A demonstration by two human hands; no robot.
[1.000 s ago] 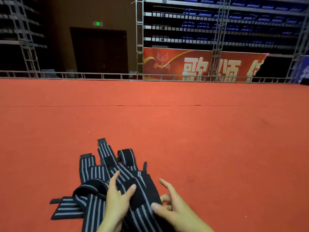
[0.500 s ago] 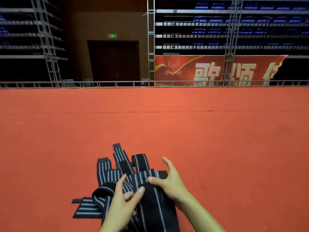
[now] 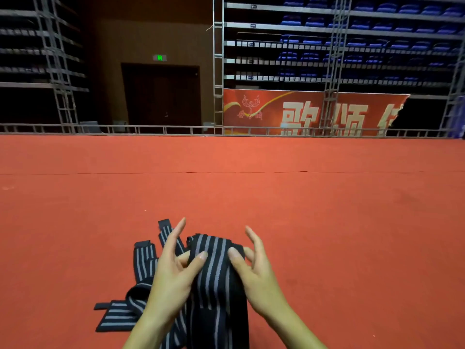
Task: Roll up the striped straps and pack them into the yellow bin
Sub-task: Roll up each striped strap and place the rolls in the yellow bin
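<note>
A black strap with grey stripes (image 3: 214,273) is lifted off the red carpet in front of me, its far end folded over. My left hand (image 3: 173,270) pinches its left edge between thumb and curled fingers, index finger stretched out. My right hand (image 3: 254,265) pinches the right edge with the thumb on top. Several more striped straps (image 3: 130,308) lie in a loose pile on the carpet to the left, partly hidden by my left arm. The yellow bin is not in view.
Red carpet (image 3: 327,235) stretches wide ahead and to both sides. A low metal rail (image 3: 176,129) bounds its far edge, with truss towers, a red banner (image 3: 314,114) and a dark doorway behind.
Both hands have raised one strap from the pile and folded its far end over. My right hand moved from the carpet side onto the strap's right edge. The camera tilted slightly.
</note>
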